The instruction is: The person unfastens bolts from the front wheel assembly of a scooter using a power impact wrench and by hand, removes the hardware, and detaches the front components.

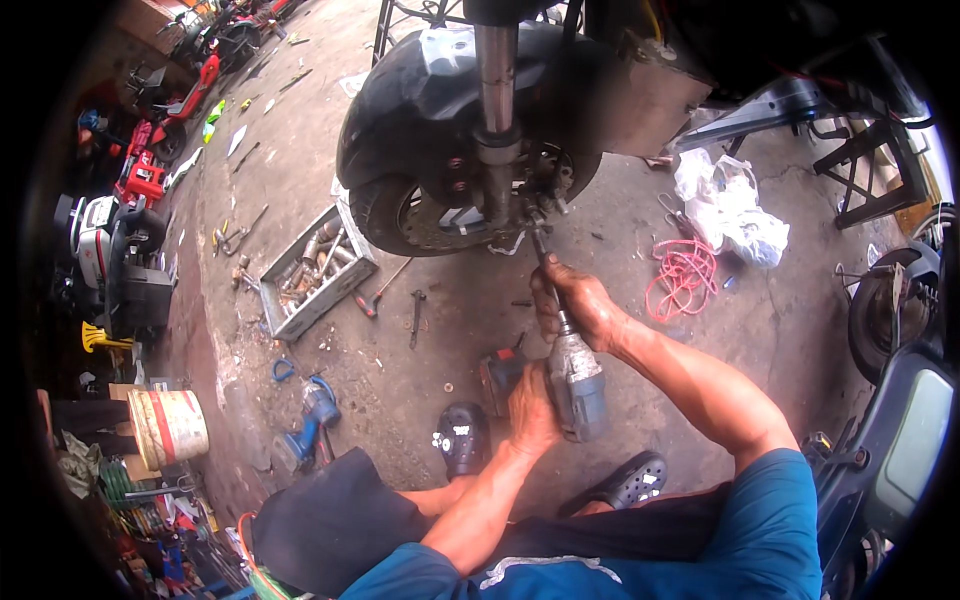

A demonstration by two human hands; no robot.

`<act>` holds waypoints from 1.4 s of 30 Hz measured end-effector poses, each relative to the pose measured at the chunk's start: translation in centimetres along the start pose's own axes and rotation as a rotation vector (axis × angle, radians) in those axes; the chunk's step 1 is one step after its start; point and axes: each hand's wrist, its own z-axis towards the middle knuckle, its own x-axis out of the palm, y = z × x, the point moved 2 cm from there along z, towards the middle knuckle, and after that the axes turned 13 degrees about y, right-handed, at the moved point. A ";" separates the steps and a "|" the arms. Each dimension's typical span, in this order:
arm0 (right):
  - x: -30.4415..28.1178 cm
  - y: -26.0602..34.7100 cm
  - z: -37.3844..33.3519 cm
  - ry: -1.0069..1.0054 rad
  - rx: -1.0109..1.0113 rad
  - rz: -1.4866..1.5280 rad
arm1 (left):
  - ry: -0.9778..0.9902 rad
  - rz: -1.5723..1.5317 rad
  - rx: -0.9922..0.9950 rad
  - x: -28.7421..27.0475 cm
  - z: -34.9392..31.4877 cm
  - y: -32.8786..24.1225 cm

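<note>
My left hand (534, 408) is wrapped around the handle of a cordless impact wrench (578, 395) with a worn grey and blue body. Beside that hand shows its dark red-and-black battery (497, 378). Further forward, my right hand (582, 300) closes around the long socket extension (540, 246) fitted to the wrench's nose. The extension's far tip reaches the hub area at the lower end of a fork leg (497, 90), by the front wheel (378, 218) of a motorbike; whether it sits on a bolt is too small to tell. A black fender (400, 105) covers the wheel's top.
A metal tray (318, 270) full of sockets lies left of the wheel, near a wrench (417, 318) and a red-handled tool (367, 303). Blue power tool (312, 415) at left. Pink rope (682, 278) and white plastic bags (735, 208) lie right. A white bucket (168, 428) stands far left.
</note>
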 end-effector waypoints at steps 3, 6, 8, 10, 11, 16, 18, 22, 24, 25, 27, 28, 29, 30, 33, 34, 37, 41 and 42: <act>-0.6 -0.1 0.5 -0.015 0.019 0.023 | 0.044 0.031 -0.040 -0.2 0.1 0.0; -0.8 0.0 0.9 -0.036 0.015 -0.036 | 0.029 0.096 -0.029 -0.3 0.2 0.4; -0.4 0.1 1.0 -0.034 0.016 -0.041 | 0.026 0.095 -0.052 -0.2 0.4 0.5; -0.3 0.2 1.4 -0.030 0.035 -0.036 | 0.027 0.092 -0.074 -0.3 0.5 0.4; -0.3 0.2 1.6 -0.025 0.052 -0.031 | 0.044 0.057 -0.085 -0.3 0.5 0.4; -2.0 -0.8 2.0 -0.078 0.077 0.017 | 0.125 0.056 -0.125 -0.7 0.6 0.3; -2.5 -1.0 1.9 -0.121 0.089 0.021 | 0.205 0.113 -0.189 -0.6 0.6 1.1; -2.6 -1.1 2.5 -0.157 0.099 0.031 | 0.170 0.199 -0.137 -0.5 0.8 1.9; -2.8 -1.3 3.0 -0.185 0.099 0.028 | 0.195 0.191 -0.146 -0.4 0.8 1.9; -2.9 -1.5 3.2 -0.205 0.098 0.021 | 0.179 0.157 -0.134 -0.6 0.9 1.6; -2.9 -1.8 3.4 -0.232 0.094 0.027 | 0.176 0.100 -0.125 -0.4 0.8 1.9; -2.8 -1.9 3.4 -0.251 0.097 0.020 | 0.191 0.102 -0.122 -0.3 0.7 2.1; -2.7 -2.0 3.3 -0.270 0.101 0.012 | 0.198 0.125 -0.132 -0.3 0.6 2.3; -2.7 -2.1 3.4 -0.272 0.099 0.025 | 0.203 0.151 -0.145 -0.4 0.5 2.4; -2.8 -2.1 3.5 -0.257 0.081 0.024 | 0.192 0.166 -0.143 -0.8 0.7 1.9; -2.7 -2.0 3.6 -0.245 0.075 0.013 | 0.202 0.167 -0.142 -0.8 0.7 1.9; -2.2 -1.5 3.1 -0.239 0.077 -0.012 | 0.203 0.193 -0.147 -0.7 0.6 2.0; -2.0 -1.7 3.2 -0.229 0.076 -0.030 | 0.191 0.204 -0.172 -0.3 0.0 3.2; -1.9 -1.7 3.2 -0.226 0.075 -0.030 | 0.185 0.210 -0.185 -0.2 0.1 3.3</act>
